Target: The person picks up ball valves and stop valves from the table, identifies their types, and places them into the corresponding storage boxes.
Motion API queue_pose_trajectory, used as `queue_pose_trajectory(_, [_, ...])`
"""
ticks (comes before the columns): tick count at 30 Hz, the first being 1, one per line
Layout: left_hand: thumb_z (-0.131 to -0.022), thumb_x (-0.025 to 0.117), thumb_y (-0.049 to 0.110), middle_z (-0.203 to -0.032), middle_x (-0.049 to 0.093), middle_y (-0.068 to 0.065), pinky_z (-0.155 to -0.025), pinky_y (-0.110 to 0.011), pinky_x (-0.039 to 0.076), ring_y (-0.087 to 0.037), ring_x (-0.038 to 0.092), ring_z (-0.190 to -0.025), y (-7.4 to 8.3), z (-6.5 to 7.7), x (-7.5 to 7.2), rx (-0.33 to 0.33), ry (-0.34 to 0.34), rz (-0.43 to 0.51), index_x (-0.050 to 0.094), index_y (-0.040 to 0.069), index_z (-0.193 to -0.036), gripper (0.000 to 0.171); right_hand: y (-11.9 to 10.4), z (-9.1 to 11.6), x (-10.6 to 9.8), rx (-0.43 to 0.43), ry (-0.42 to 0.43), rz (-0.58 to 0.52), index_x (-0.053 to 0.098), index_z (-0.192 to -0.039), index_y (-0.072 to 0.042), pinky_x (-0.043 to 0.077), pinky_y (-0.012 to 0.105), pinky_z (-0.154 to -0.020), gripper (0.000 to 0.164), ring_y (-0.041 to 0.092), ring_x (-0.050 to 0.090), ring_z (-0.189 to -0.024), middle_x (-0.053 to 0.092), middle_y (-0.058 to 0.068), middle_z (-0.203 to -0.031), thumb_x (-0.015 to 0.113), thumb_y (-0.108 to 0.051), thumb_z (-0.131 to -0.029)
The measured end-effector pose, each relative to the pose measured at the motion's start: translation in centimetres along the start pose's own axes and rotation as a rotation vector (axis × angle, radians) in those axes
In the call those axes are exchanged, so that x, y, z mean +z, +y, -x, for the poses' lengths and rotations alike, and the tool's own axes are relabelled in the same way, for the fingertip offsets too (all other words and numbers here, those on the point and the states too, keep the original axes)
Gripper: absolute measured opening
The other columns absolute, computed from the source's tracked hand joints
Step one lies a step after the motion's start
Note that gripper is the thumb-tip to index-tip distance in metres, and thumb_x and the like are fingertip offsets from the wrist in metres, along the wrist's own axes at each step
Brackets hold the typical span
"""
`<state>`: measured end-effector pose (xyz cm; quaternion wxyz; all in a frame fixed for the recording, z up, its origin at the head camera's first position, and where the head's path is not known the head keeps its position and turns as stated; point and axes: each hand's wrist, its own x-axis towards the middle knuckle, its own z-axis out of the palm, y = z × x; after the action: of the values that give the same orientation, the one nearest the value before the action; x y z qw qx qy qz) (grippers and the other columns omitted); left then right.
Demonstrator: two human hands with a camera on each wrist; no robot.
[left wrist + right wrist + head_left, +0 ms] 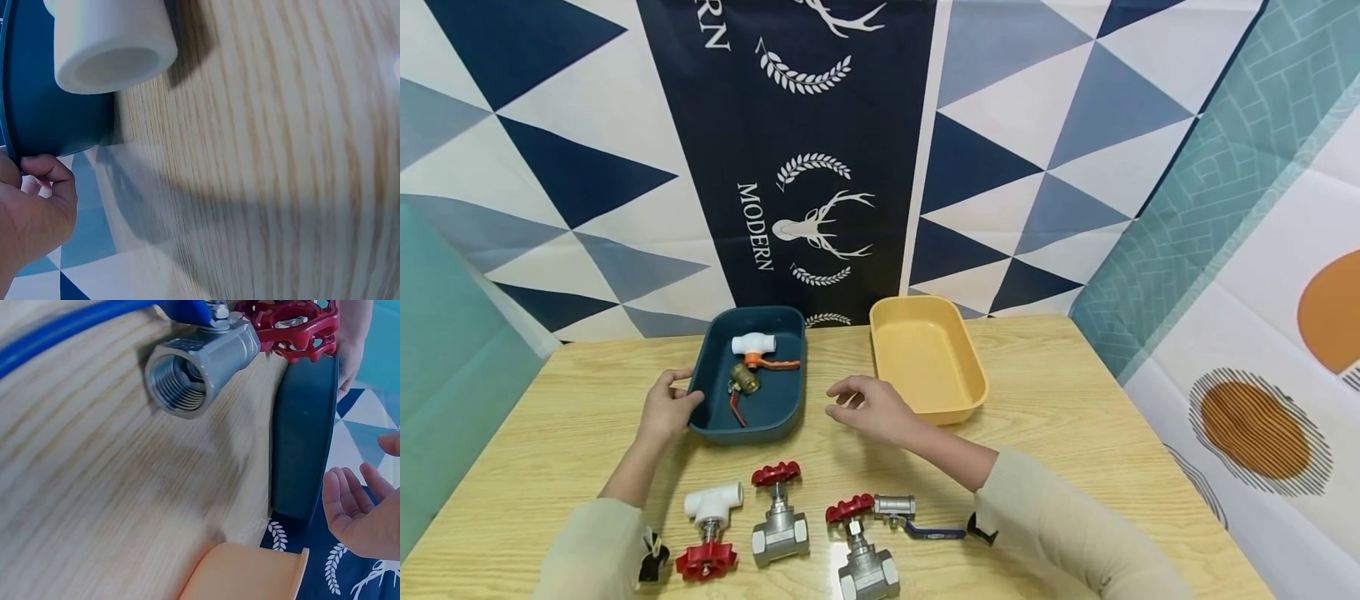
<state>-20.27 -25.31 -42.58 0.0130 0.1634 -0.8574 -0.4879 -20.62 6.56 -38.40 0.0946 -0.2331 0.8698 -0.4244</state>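
My left hand (664, 410) pinches the left rim of a dark blue bin (748, 436); the left wrist view shows thumb and fingers at its edge. Inside the bin lie a white ball valve (753, 343) with an orange lever and a brass ball valve (745, 379) with a red lever. My right hand (874, 407) hovers between the two bins, fingers loosely bent and holding nothing. Beside it, partly behind the wrist, stands a yellow bin (917, 358) with nothing in it.
Nearer me on the wooden table (1045, 392) lie a white valve (711, 504) with a red handwheel, two metal gate valves (781, 533) (868, 573) with red handwheels, and a small metal ball valve (895, 505) with a blue lever. A patterned cloth (820, 167) hangs behind.
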Motion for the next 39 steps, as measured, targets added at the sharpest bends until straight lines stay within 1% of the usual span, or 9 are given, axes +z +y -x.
queue_pose_trajectory(8, [-0.090,0.053,0.009,-0.075,0.042,-0.001,-0.055,-0.022,0.041,-0.013,0.042,-0.068,0.1,0.0,0.0,-0.003,0.001,0.003,0.040,-0.001,-0.135,0.048,1.0,1.2,-0.5,-0.005,0.011,-0.035,0.066,-0.111,-0.005,0.048,0.022,-0.068,0.029,0.014,0.058,-0.084,0.065,0.004,-0.096,0.064,-0.022,-0.087])
queue_pose_trajectory(15, [-0.091,0.052,0.009,-0.076,0.041,-0.001,-0.057,-0.023,0.041,-0.013,0.042,-0.069,0.0,0.1,0.0,0.002,0.000,-0.004,0.040,-0.001,-0.134,0.046,1.9,1.9,-0.8,0.033,0.011,-0.050,0.065,-0.111,-0.005,0.047,0.021,-0.068,0.029,0.014,0.057,-0.083,0.064,0.003,-0.095,0.064,-0.023,-0.088])
queue_pose_trajectory(23, [-0.091,0.051,0.010,-0.076,0.043,-0.001,-0.056,-0.023,0.042,-0.013,0.044,-0.068,0.0,0.1,0.0,0.005,-0.004,-0.006,0.039,-0.001,-0.135,0.047,2.6,2.5,-1.1,0.038,0.019,-0.063,0.065,-0.110,-0.005,0.047,0.021,-0.069,0.029,0.012,0.057,-0.081,0.064,0.002,-0.094,0.064,-0.022,-0.087])
queue_pose_trajectory(32, [-0.092,0.050,0.011,-0.078,0.043,-0.002,-0.056,-0.023,0.043,-0.012,0.043,-0.067,0.0,0.1,-0.1,0.004,-0.006,-0.012,0.039,0.000,-0.136,0.047,3.2,3.5,-1.5,0.040,0.027,-0.072,0.065,-0.109,-0.002,0.047,0.021,-0.072,0.029,0.014,0.058,-0.084,0.065,0.004,-0.093,0.065,-0.020,-0.086])
queue_pose_trajectory(39, [-0.090,0.051,0.009,-0.075,0.044,-0.001,-0.056,-0.022,0.044,-0.010,0.045,-0.066,0.1,0.0,0.0,0.004,0.003,-0.012,0.040,-0.001,-0.134,0.047,3.6,4.5,-1.9,0.052,0.015,-0.082,0.065,-0.109,0.000,0.047,0.021,-0.071,0.030,0.015,0.057,-0.083,0.065,0.005,-0.093,0.065,-0.020,-0.087])
